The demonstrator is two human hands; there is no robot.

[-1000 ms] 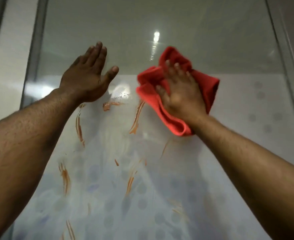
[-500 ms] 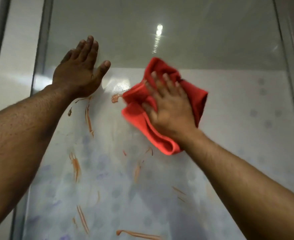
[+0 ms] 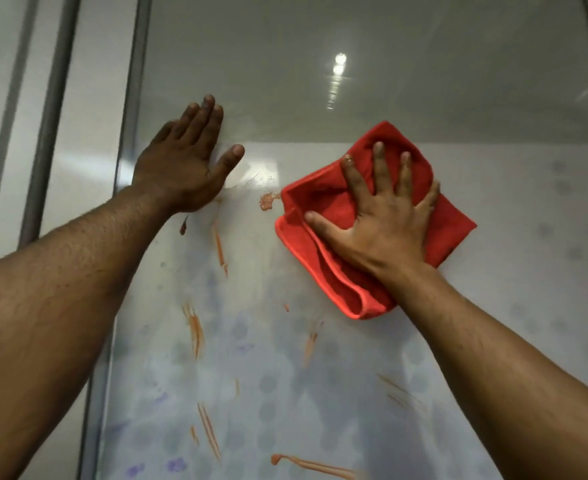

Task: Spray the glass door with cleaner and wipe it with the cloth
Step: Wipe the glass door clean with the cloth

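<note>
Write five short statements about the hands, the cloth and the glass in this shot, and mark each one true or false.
1. The right hand presses a red cloth flat against the glass door with its fingers spread. True.
2. The left hand holds a spray bottle. False: it is empty, laid open-palmed on the glass.
3. Orange-brown smears show on the glass below the hands. True.
4. The cloth covers the blotch between the two hands. False: the blotch lies bare, just off the cloth's left edge.
5. The cloth is spread out in a single layer. False: it is folded, with doubled edges showing at its lower left.
</note>
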